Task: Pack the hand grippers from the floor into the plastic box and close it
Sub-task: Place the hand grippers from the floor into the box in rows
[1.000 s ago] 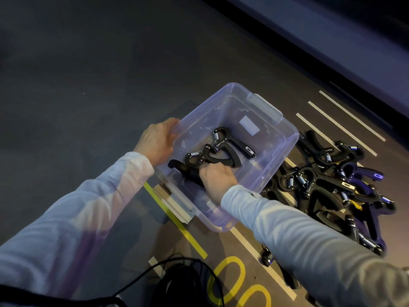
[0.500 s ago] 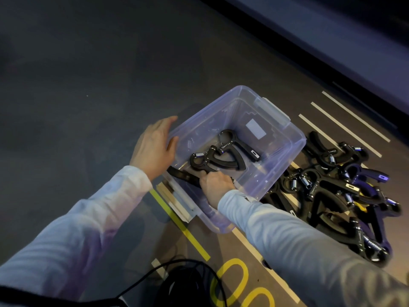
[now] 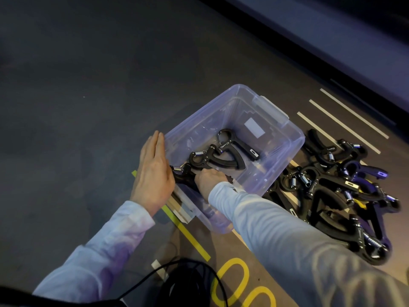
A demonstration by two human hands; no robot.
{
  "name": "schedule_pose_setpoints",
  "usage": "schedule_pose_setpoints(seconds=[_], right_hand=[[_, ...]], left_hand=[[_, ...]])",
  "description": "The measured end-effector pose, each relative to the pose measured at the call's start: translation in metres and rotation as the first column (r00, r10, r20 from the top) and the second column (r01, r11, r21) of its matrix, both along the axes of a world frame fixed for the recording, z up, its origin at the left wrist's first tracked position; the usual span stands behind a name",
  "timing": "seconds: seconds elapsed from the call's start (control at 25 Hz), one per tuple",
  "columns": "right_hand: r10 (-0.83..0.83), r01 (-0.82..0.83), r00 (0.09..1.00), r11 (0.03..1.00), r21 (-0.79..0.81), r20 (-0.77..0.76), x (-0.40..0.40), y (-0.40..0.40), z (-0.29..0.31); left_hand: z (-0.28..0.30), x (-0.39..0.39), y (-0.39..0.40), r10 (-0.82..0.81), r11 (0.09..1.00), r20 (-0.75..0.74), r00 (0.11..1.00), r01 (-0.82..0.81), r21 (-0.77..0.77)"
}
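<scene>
Setting a black spring-loaded hand gripper (image 3: pixel 184 173) into the clear plastic box (image 3: pixel 285 149) on the dark floor (image 3: pixel 77 74).
Right hand (image 3: pixel 209 179) is curled around that gripper at the box's near wall; left hand (image 3: pixel 153 171), fingers straight, presses flat against the box's left side. Two more black grippers (image 3: pixel 219 155) lie inside, and a heap of black and purple grippers (image 3: pixel 345 191) sits just right of the box.
</scene>
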State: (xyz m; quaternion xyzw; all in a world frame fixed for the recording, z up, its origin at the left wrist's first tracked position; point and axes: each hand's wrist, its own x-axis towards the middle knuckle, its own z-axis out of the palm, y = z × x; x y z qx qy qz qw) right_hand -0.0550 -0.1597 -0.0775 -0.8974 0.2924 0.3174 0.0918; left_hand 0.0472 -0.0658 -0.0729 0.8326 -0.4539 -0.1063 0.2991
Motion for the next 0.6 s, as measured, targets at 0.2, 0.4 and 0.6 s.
schedule_pose_setpoints(seconds=[0.2,0.4,0.6], right_hand=[[0.005,-0.003,1.000,0.998,0.060,-0.031,-0.002,-0.008,-0.005],[0.061,-0.060,0.998,0.994,0.087,-0.013,-0.010,-0.012,-0.007],[0.080,-0.080,0.997,0.997,-0.020,0.010,-0.015,-0.008,-0.001]], left_hand=[[0.002,0.001,-0.001,-0.021,0.999,0.042,0.999,0.019,0.042],[0.002,0.001,-0.002,-0.016,0.999,0.045,0.999,0.014,0.042],[0.002,0.000,-0.003,-0.003,1.000,0.040,0.999,0.002,0.027]])
